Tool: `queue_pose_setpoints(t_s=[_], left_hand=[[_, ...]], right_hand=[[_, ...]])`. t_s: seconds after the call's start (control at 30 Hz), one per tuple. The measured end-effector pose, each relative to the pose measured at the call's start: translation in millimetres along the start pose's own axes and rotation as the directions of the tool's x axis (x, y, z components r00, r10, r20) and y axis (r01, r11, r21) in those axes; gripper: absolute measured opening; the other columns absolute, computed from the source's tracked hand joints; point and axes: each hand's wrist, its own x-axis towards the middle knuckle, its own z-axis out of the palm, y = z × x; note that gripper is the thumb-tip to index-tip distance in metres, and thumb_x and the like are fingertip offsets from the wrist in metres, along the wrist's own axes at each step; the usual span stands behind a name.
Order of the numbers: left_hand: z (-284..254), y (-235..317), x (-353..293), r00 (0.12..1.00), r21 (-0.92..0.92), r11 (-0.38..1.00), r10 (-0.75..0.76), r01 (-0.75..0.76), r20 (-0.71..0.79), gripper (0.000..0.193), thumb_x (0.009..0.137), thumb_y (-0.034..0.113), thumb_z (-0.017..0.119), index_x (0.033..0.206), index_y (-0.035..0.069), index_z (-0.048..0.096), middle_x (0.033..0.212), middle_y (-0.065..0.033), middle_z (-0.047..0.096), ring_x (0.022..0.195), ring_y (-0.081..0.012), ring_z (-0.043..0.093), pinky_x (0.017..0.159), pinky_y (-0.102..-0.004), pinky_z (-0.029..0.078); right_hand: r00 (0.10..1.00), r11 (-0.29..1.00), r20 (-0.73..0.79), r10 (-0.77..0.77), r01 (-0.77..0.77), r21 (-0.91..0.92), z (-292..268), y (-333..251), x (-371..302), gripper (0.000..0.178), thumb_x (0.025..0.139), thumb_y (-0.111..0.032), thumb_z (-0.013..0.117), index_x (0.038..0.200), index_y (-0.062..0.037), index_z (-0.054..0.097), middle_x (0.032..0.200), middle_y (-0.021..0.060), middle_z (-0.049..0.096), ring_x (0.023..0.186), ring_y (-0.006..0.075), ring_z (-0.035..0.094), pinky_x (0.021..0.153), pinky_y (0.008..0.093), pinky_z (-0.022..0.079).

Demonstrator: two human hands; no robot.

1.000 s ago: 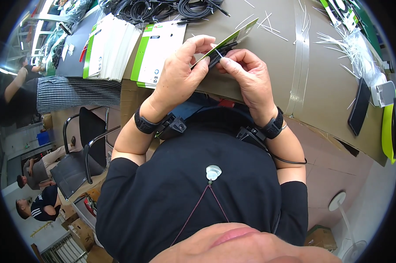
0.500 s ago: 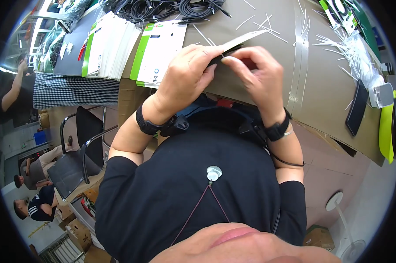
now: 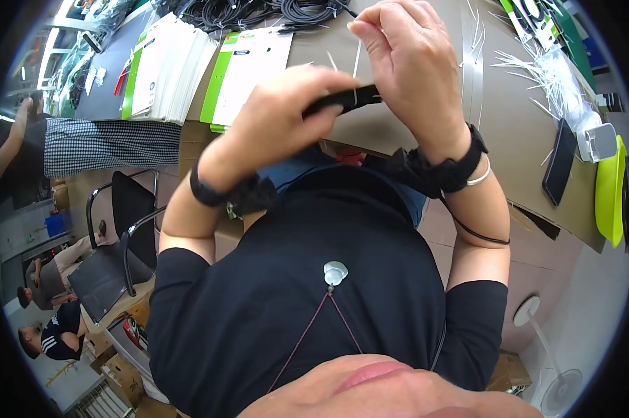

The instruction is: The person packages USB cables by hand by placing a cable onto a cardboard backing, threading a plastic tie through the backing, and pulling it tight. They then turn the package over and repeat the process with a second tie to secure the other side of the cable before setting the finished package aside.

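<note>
Here the left hand [image 3: 286,115] is closed around a black cable bundle [image 3: 342,99], steadying it above the cardboard-covered table [image 3: 398,125], so the right hand [image 3: 412,63] can pinch a thin white tie [image 3: 357,66] round it

So both hands are up over the near edge of the table [image 3: 412,132], left hand [image 3: 279,115] and right hand [image 3: 412,63] side by side with a bundled cable [image 3: 342,99] between them. Card stacks [image 3: 189,70] sit on the table to the left, coiled cables [image 3: 258,10] behind them, loose ties [image 3: 544,70] off right, and a chair [image 3: 119,237] stands on the floor at lower left.
</note>
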Motion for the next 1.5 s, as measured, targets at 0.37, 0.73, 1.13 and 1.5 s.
queue_pose_setpoints(t_s=[0.37, 0.73, 1.13, 1.5], left_hand=[[3, -71, -6, 0.964, 0.445, 0.893, 0.057, 0.067, -0.26, 0.038, 0.083, 0.027, 0.067, 0.112, 0.004, 0.06, 0.096, -0.0128, 0.063, 0.083, -0.0285, 0.063, 0.075, -0.0336, 0.052], [62, -56, -28, 0.872, 0.016, 0.91, -0.393, 0.415, -0.29, 0.033, 0.08, 0.011, 0.065, 0.112, 0.004, 0.061, 0.1, -0.0146, 0.058, 0.073, -0.0249, 0.061, 0.065, -0.0308, 0.05], [67, -64, -32, 0.92, -0.061, 0.956, -0.292, 0.286, -0.26, 0.038, 0.077, 0.015, 0.068, 0.113, 0.002, 0.061, 0.1, -0.0129, 0.057, 0.073, -0.0276, 0.062, 0.067, -0.0359, 0.051], [61, -50, -37, 0.947, 0.082, 0.95, -0.289, 0.302, -0.142, 0.085, 0.064, 0.046, 0.079, 0.126, -0.003, 0.048, 0.121, -0.0151, 0.047, 0.101, -0.0305, 0.056, 0.087, -0.0364, 0.048]], right_hand=[[0.831, 0.896, 0.423, 0.362, -0.435, 0.089, -10, 33, -32, 0.022, 0.089, -0.024, 0.063, 0.092, -0.003, 0.063, 0.074, 0.0128, 0.062, 0.069, 0.0263, 0.06, 0.064, 0.0308, 0.049], [0.653, 0.928, 0.671, 0.352, -0.152, -0.339, 28, 6, -49, 0.038, 0.086, -0.042, 0.059, 0.078, -0.0052, 0.056, 0.063, 0.0114, 0.062, 0.064, 0.0299, 0.063, 0.06, 0.0391, 0.05], [0.59, 0.955, 0.754, 0.289, -0.118, -0.273, 35, 18, -42, 0.03, 0.085, -0.034, 0.058, 0.079, -0.0047, 0.056, 0.063, 0.0119, 0.061, 0.063, 0.0316, 0.062, 0.06, 0.0402, 0.049], [0.67, 0.957, 0.725, 0.159, -0.284, 0.052, 24, 57, -26, 0.016, 0.082, -0.013, 0.065, 0.093, -0.0023, 0.061, 0.085, 0.0111, 0.062, 0.071, 0.0298, 0.061, 0.065, 0.0357, 0.05]])
